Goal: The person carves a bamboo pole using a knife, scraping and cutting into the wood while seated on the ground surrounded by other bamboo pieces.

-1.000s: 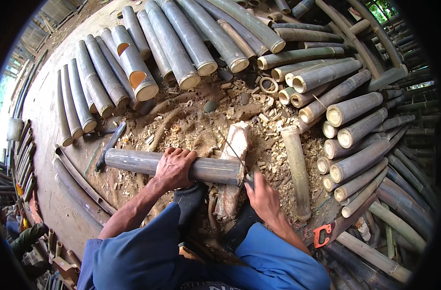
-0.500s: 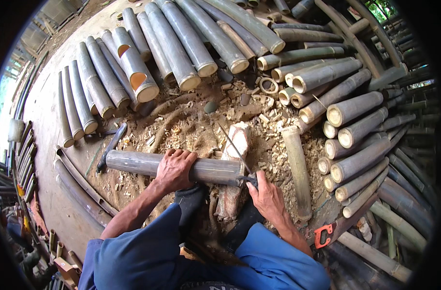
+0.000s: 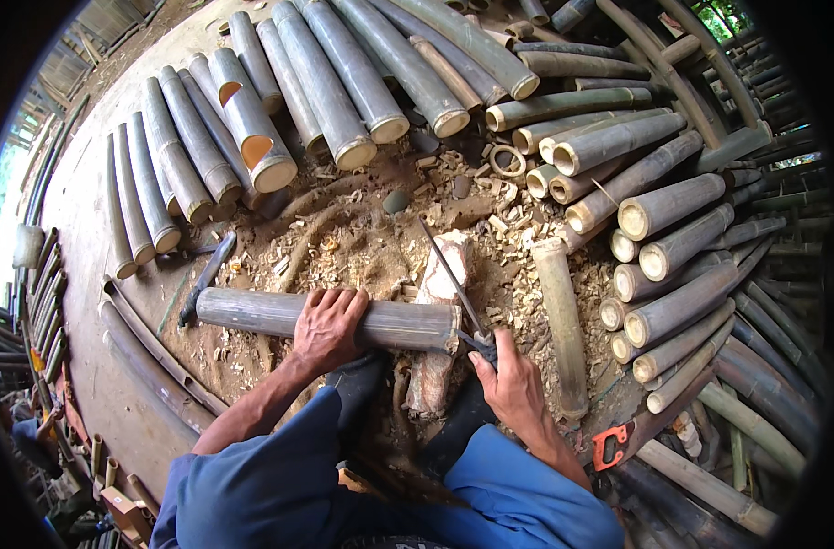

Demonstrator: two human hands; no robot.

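My left hand [image 3: 327, 328] is closed over the top of a dark grey bamboo tube [image 3: 248, 311], which lies crosswise before my knees. A rough pale wooden block [image 3: 430, 389] lies under the tube's right part. In my right hand [image 3: 516, 382] is the dark handle of a long knife [image 3: 447, 271]. Its narrow blade slants up and to the left, close beside the tube's right end; whether it touches the tube I cannot tell. A dark-handled tool [image 3: 207, 279], which looks like a hammer or hatchet, lies beyond the tube's left end.
Bamboo tubes [image 3: 321, 87] lie in a row at the far side, with more stacked [image 3: 673, 215] on the right. Wood chips [image 3: 344, 242] cover the ground. One bamboo piece [image 3: 561, 329] lies right of my knife hand, near an orange-handled saw [image 3: 611, 446]. Split bamboo lengths [image 3: 152, 366] lie left.
My right hand and the knife have shifted slightly to the right, and the blade's flat shows more. My left hand stays on the bamboo tube, which has barely moved left.
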